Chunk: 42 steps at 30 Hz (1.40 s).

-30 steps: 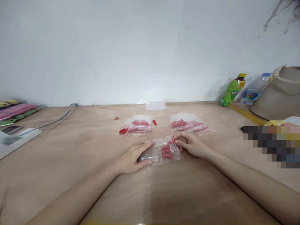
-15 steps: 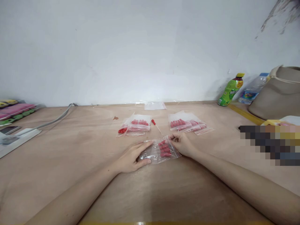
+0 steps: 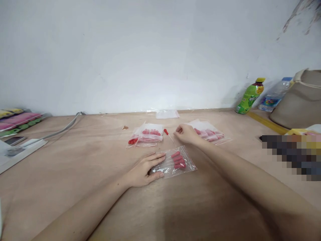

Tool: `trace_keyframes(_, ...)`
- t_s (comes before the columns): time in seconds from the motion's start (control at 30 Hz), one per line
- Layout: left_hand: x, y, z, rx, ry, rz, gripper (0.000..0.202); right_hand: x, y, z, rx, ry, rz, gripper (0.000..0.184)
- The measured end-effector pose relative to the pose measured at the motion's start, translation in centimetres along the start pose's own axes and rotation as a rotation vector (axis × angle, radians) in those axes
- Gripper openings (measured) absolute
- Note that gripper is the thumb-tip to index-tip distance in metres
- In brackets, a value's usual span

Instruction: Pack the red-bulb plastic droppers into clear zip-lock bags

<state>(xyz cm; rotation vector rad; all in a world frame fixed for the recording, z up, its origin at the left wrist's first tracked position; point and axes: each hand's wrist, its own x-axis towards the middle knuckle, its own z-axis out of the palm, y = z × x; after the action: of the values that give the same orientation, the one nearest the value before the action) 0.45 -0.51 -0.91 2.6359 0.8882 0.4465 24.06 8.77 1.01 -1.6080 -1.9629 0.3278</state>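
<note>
A clear zip bag point(image 3: 175, 162) with several red-capped droppers lies on the wooden table point(image 3: 75, 160) in front of me. My left hand point(image 3: 144, 169) rests on the bag's left end, fingers stretched over it and thumb under its edge. My right hand point(image 3: 184, 134) is farther back, fingers curled, its tips next to a loose red-capped dropper point(image 3: 168, 134); whether they touch it I cannot tell. Two piles of filled bags lie beyond, the left pile point(image 3: 145, 135) and the right pile point(image 3: 209, 132).
A stack of empty clear bags point(image 3: 167, 113) lies by the wall. A green bottle point(image 3: 249, 97), a water bottle point(image 3: 274, 95) and a beige bag point(image 3: 299, 100) stand at the right. A power strip with cable point(image 3: 22, 145) and coloured packs point(image 3: 17, 118) sit at the left.
My right hand has let go of the bag's top edge and moved back and left toward the loose dropper. My left hand has stayed on the bag.
</note>
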Motion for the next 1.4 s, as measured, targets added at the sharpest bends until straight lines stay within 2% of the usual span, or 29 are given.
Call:
trace_keyframes(0.13,0.0,0.1,-0.1,-0.037,0.001,-0.014,0.051,1.8,-2.2,2.0,-0.166,-0.156,0.033,0.046)
trace_keyframes(0.27,-0.1,0.0,-0.1,-0.053,0.003,0.007,0.05,2.6,-3.3,3.0,-0.218,-0.27,0.02,0.041)
trace_keyframes(0.4,-0.1,0.0,-0.1,-0.062,0.002,0.01,0.05,2.4,-3.1,2.1,-0.194,-0.314,-0.049,0.058)
trace_keyframes(0.47,0.0,0.0,-0.1,-0.053,-0.005,0.003,0.051,1.9,-2.3,0.8,-0.138,-0.244,-0.096,0.062)
trace_keyframes(0.5,0.0,0.0,-0.1,-0.048,-0.009,0.0,0.051,1.4,-1.7,0.1,-0.088,-0.18,-0.118,0.061)
trace_keyframes(0.6,0.0,0.0,-0.1,-0.049,-0.008,0.001,0.051,-0.7,0.6,-2.1,0.296,0.201,-0.115,0.061)
trace_keyframes(0.63,0.0,0.0,-0.1,-0.053,-0.004,0.006,0.051,-1.6,1.4,-2.6,0.431,0.277,-0.072,0.061)
trace_keyframes(0.7,0.1,0.0,-0.1,-0.061,0.004,0.01,0.05,-3.4,2.6,-3.2,0.629,0.341,0.043,0.058)
trace_keyframes(0.87,0.1,0.1,-0.2,-0.061,0.007,0.015,0.05,-6.6,3.4,-2.2,0.871,0.329,0.193,0.049)
trace_keyframes(1.03,0.0,0.1,-0.2,-0.029,0.001,0.013,0.052,-7.5,2.4,-0.6,1.091,0.276,0.319,0.035)
trace_keyframes(1.13,-0.1,0.1,-0.2,-0.009,-0.003,0.005,0.057,-7.8,1.8,-0.3,1.211,0.184,0.409,0.025)
trace_keyframes(1.27,-0.1,0.3,-0.3,-0.01,0.016,0.013,0.061,-8.2,2.0,-0.4,1.267,0.046,0.397,0.017)
trace_keyframes(1.4,0.0,0.4,-0.4,-0.014,0.015,0.01,0.061,-8.4,2.7,-0.5,1.246,0.072,0.376,0.016)
